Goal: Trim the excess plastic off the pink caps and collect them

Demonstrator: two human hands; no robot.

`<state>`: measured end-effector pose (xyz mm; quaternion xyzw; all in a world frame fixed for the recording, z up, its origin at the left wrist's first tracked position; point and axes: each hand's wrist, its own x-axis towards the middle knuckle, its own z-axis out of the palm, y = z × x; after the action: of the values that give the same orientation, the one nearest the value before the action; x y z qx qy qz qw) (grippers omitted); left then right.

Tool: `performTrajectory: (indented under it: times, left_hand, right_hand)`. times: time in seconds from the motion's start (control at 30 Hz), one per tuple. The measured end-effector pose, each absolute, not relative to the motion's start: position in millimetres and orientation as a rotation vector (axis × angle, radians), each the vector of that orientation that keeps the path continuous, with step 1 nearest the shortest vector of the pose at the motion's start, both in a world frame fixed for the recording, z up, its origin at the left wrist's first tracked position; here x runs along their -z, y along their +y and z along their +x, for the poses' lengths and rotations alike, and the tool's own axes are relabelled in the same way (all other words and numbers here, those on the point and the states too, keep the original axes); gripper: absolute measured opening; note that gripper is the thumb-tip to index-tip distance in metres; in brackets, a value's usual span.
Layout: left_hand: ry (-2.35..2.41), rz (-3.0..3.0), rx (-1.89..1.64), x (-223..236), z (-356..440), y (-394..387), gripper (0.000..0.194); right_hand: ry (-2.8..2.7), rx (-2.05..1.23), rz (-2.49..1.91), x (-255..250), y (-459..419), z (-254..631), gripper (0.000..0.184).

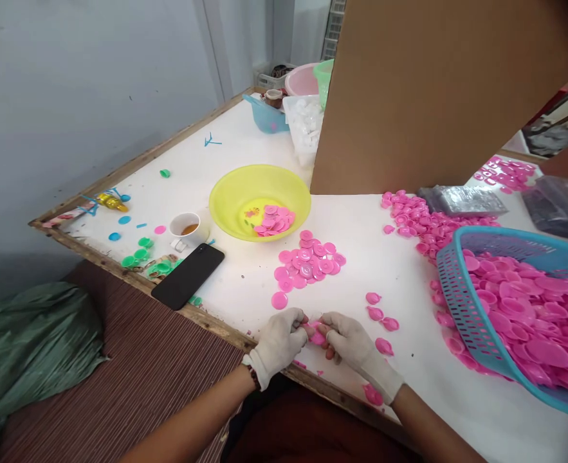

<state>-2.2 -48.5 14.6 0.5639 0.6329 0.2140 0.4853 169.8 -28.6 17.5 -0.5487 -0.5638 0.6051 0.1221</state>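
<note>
Gloves cover both hands, left hand (278, 342) and right hand (352, 342), each grip closed on one pink plastic cap (317, 335) held between them above the bench (245, 283) edge.

A small pink disc (317, 335), round and glossy, is pinched between two white-gloved grips, left grip (278, 344) and right grip (354, 344), just above the near edge of the desk (245, 283). Only part of it is seen; the rest is hidden by fingers.
</note>
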Motion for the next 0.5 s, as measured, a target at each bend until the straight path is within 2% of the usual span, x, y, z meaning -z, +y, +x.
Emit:
performTrajectory:
  times: [0.23, 0.5]
  left_hand:
    - [1.522, 1.477, -0.355, -6, -1, -35, 0.013]
    - [1.471, 1.635, -0.120, -8, 4, -15, 0.011]
  right_hand:
    - [-1.488, -1.864, -1.600, -5, -34, 166, 0.023]
    - [-1.438, -1.989, -1.618, -7, -31, 167, 0.018]
